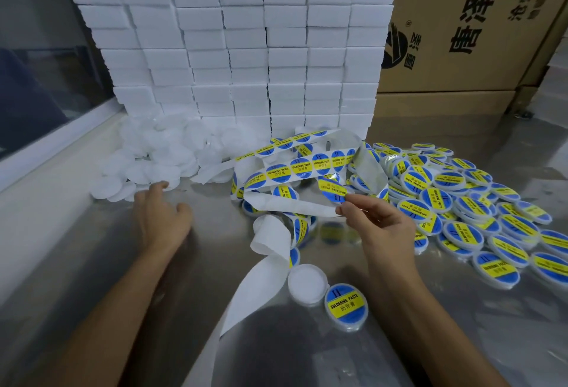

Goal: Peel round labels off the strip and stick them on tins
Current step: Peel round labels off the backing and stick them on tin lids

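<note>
Blue label (333, 190) pinched by right hand (376, 223); left hand (161, 214) relaxed, touching unlabelled tins (147, 156).

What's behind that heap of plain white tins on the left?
Behind the plain white tins rises a tall stack of white boxes, standing against them. The heap covers the bottom row of the stack there, so what sits at its foot cannot be seen.

Packing workshop: stacked white boxes (230, 42), printed cartons (473, 27).

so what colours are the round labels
Blue with a yellow band of black text, clearest in the head view on the labelled tin near the strip.
</note>
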